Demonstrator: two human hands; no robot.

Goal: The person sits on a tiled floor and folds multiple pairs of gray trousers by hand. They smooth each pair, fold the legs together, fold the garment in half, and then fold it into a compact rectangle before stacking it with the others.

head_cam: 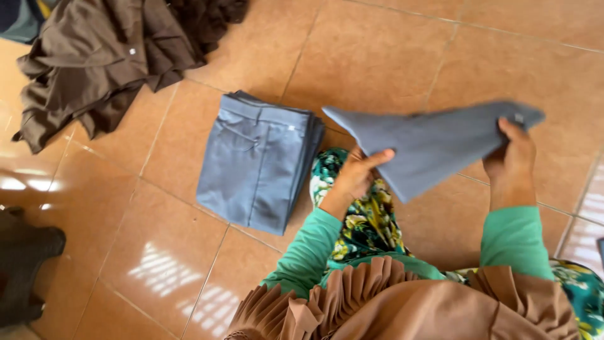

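Note:
Both my hands hold up a grey-blue folded garment [434, 146] above my lap. My left hand [358, 173] grips its lower left edge with the thumb on top. My right hand [513, 154] pinches its right end near a small button. To the left, a stack of folded grey-blue trousers [255, 160] lies on the tiled floor, close to my left hand but apart from it.
A heap of dark brown garments [107, 60] lies at the back left. A dark object [22, 264] sits at the left edge. My floral skirt [368, 220] and green sleeves [513, 236] fill the near foreground. Orange floor tiles [377, 50] surround everything.

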